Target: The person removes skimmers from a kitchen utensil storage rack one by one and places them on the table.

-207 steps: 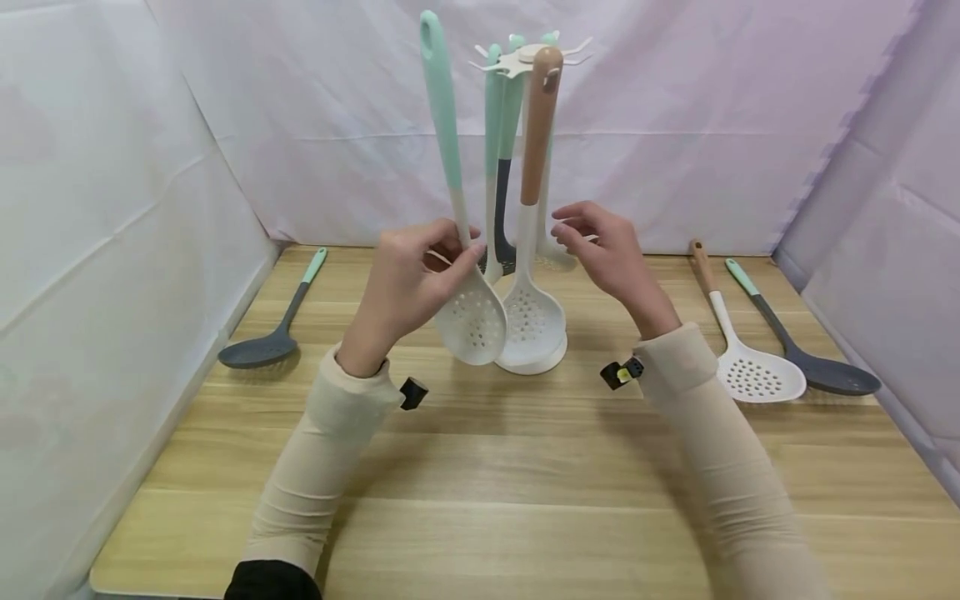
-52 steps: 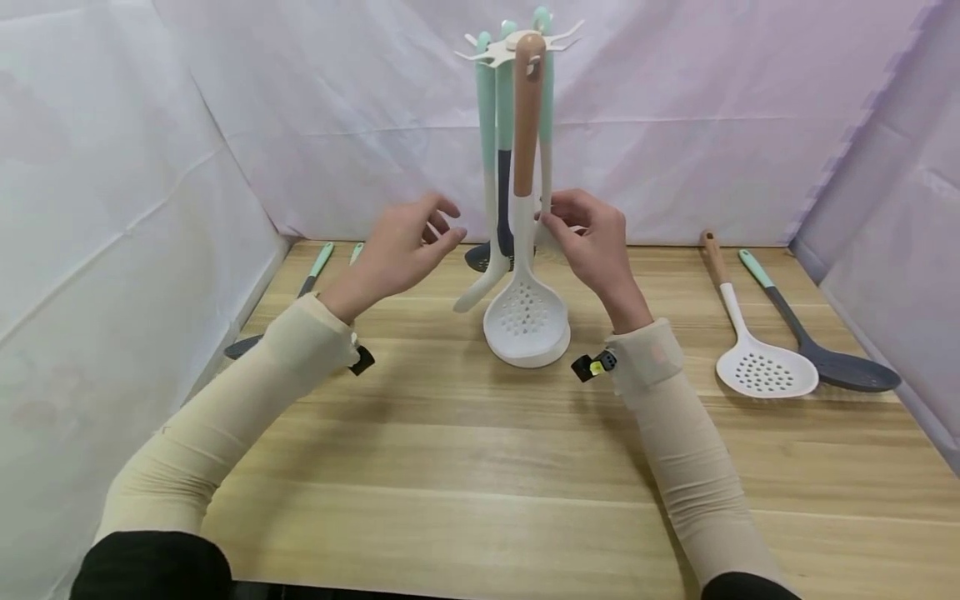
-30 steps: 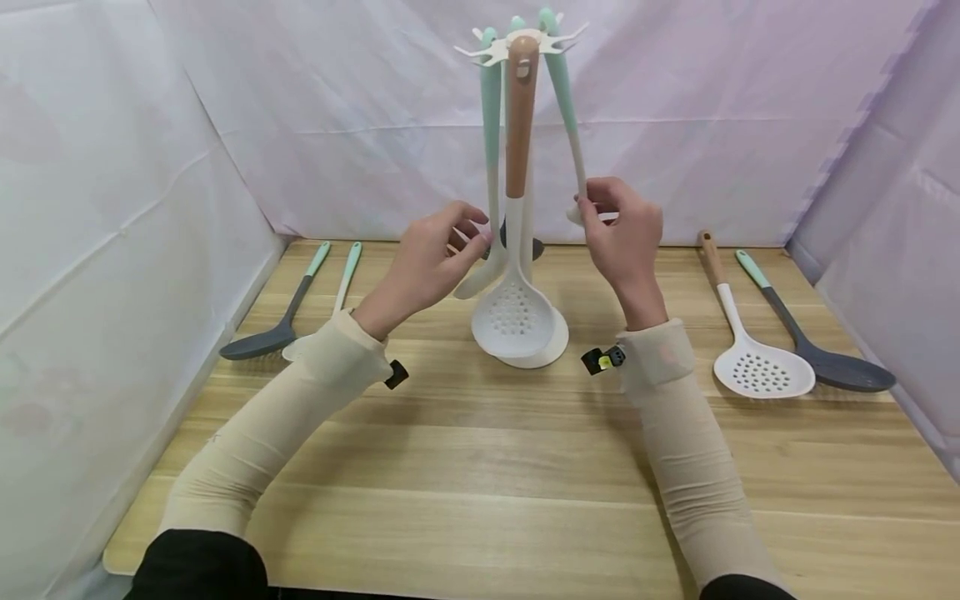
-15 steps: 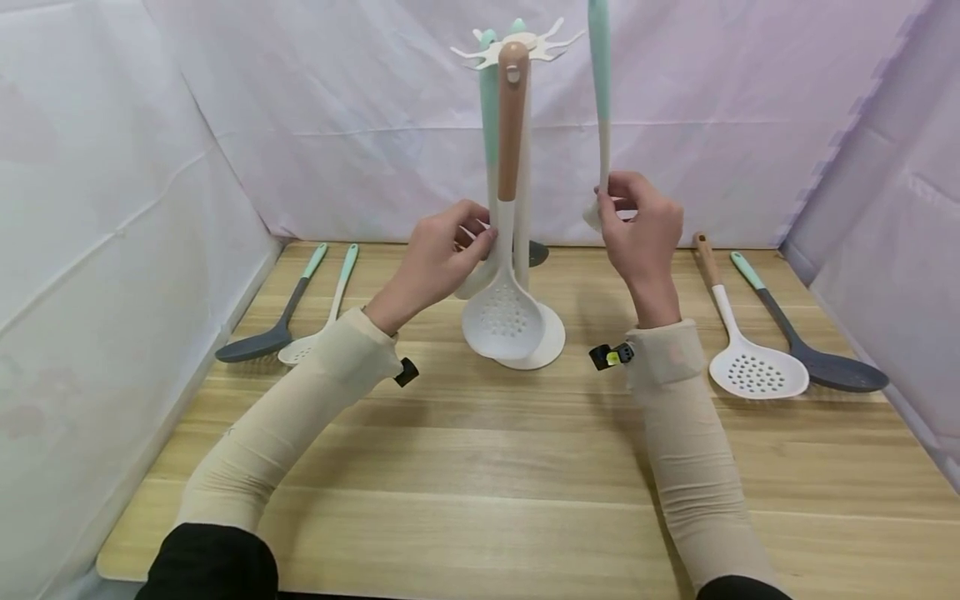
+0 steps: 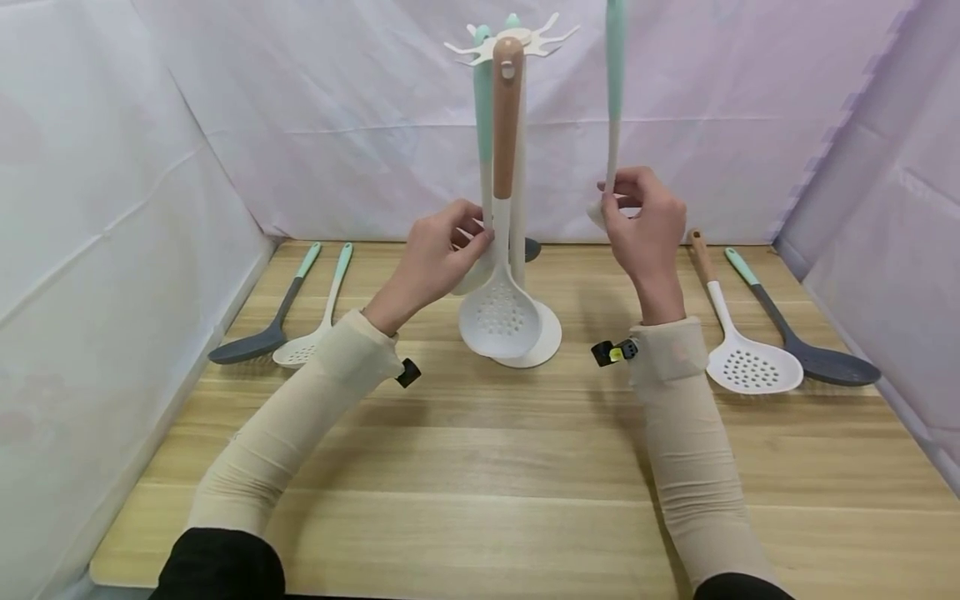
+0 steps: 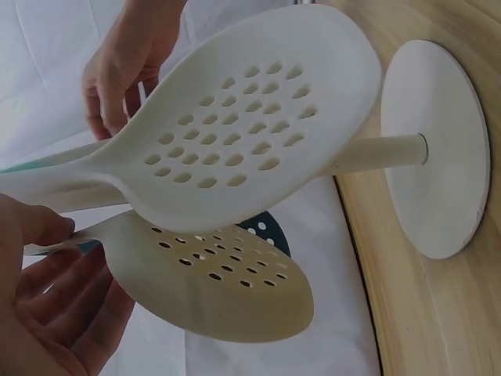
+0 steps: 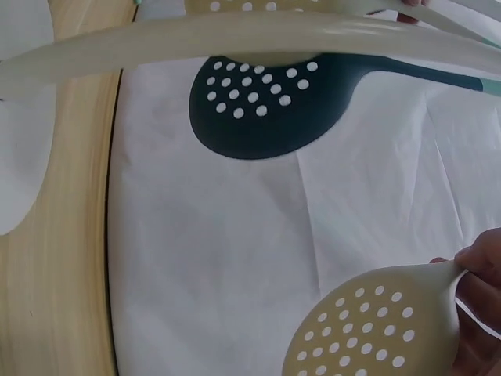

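My right hand (image 5: 647, 229) pinches the neck of a white slotted spoon with a mint handle (image 5: 615, 71), held upright in the air right of the rack. Its perforated bowl (image 7: 372, 329) shows in the right wrist view. With thumb and fingers, my left hand (image 5: 427, 262) pinches the neck of another mint-handled white slotted spoon (image 6: 211, 290), upright at the rack's left side. A brown-handled white skimmer (image 5: 501, 321) hangs at the front of the white rack (image 5: 550, 342), overlapping that spoon. Behind hangs a dark slotted spoon (image 7: 270, 117), mostly hidden in the head view.
On the table's left lie a dark grey spoon (image 5: 251, 346) and a mint-handled white slotted spoon (image 5: 300, 350). At the right lie a brown-handled white slotted turner (image 5: 753, 371) and a dark grey spoon with mint handle (image 5: 832, 365). White cloth (image 5: 337, 183) encloses the back and sides.
The slotted spoon first in my left hand now lies on the table's left. My right hand has lifted another off the rack, rightward. My left hand has come in to pinch the rack's left spoon.
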Action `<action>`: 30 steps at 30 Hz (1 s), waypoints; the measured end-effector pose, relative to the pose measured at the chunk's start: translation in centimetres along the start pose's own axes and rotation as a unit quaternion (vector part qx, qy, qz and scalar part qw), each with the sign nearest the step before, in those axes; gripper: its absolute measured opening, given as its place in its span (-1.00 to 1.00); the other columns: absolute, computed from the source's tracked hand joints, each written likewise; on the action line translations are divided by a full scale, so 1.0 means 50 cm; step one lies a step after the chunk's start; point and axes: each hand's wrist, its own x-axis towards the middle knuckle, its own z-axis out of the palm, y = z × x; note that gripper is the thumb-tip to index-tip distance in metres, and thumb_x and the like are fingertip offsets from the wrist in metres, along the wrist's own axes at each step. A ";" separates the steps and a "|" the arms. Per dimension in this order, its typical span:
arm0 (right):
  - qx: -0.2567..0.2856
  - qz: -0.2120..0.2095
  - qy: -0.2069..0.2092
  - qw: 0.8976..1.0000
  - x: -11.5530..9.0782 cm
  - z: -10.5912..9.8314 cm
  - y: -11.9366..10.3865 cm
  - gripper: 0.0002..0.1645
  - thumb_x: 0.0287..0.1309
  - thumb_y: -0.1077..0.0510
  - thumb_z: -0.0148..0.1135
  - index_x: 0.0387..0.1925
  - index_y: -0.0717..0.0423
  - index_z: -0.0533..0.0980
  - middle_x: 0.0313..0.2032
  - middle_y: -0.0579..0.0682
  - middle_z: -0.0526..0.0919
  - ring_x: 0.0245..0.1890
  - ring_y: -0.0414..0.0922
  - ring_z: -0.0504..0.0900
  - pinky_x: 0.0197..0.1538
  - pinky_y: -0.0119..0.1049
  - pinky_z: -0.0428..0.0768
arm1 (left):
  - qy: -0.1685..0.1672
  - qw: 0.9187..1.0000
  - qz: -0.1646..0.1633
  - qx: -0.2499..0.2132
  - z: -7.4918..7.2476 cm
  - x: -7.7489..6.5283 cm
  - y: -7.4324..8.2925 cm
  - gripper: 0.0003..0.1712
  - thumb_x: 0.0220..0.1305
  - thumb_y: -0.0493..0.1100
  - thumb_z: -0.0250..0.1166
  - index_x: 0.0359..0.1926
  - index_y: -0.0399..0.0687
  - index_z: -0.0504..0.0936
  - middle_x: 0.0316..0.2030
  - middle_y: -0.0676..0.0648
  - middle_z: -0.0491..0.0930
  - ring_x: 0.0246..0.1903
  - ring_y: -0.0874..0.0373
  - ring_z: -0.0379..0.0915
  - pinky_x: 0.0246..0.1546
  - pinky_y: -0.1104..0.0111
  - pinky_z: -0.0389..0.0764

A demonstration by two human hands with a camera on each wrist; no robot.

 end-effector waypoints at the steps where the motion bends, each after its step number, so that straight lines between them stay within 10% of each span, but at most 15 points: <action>1: 0.000 0.005 -0.001 1.000 0.000 -0.004 0.003 -0.81 0.19 0.11 0.17 -0.19 0.08 0.59 -0.28 -0.16 0.72 -0.35 -0.18 0.69 -0.20 -0.25 0.62 | -0.002 1.000 -0.002 -0.002 0.002 0.001 -0.001 -0.78 0.29 -0.09 0.21 -0.09 -0.07 0.55 -0.39 0.05 0.62 -0.50 0.27 0.55 -0.40 0.43 0.58; 11: 0.049 0.083 -0.018 0.995 0.008 -0.048 0.040 -0.84 0.19 0.14 0.20 -0.19 0.08 0.55 -0.29 -0.06 0.72 -0.33 -0.24 0.63 -0.14 -0.41 0.57 | -0.017 0.988 -0.039 -0.151 -0.010 -0.007 0.049 -0.77 0.34 -0.26 0.12 -0.04 -0.23 0.56 -0.26 -0.18 0.64 -0.41 -0.01 0.61 -0.36 0.21 0.65; 30: 0.049 0.159 -0.078 0.983 -0.023 -0.145 0.049 -0.71 0.12 0.13 0.30 -0.12 0.14 0.53 -0.27 0.07 0.69 -0.40 -0.17 0.67 -0.35 -0.47 0.63 | -0.040 0.974 -0.040 -0.220 0.008 -0.008 0.041 -0.79 0.33 -0.27 0.14 -0.07 -0.28 0.55 -0.21 -0.19 0.62 -0.35 -0.04 0.59 -0.36 0.14 0.65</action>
